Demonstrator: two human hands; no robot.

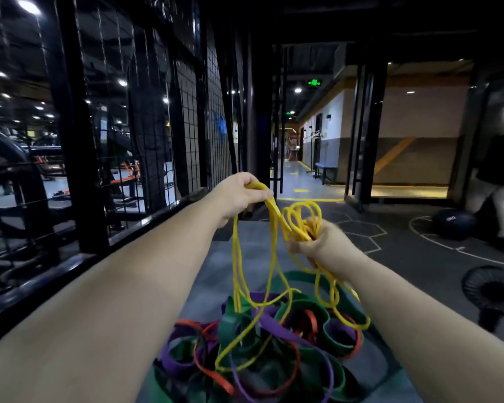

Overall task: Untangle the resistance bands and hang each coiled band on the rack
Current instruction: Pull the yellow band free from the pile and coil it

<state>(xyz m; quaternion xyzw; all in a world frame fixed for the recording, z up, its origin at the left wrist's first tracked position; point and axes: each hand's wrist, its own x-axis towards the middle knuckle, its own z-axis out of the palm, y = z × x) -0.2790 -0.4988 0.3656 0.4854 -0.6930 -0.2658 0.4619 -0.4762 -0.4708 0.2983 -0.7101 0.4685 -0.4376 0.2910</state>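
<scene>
My left hand [239, 193] is raised, fingers curled and pinching the top loop of the yellow band [277, 213]. My right hand [325, 242] is near it and lower, clenched round a bunch of that same band's loops, and the two hands do not touch. Beneath them is grey gym floor [253, 239], with a black mesh fence [192, 112] to the left and a floor fan [495, 289] and a dark ball [451, 222] to the right. The yellow band hangs in thin tangled strands down into a pile of green, purple and red bands [274, 344] on the floor.
</scene>
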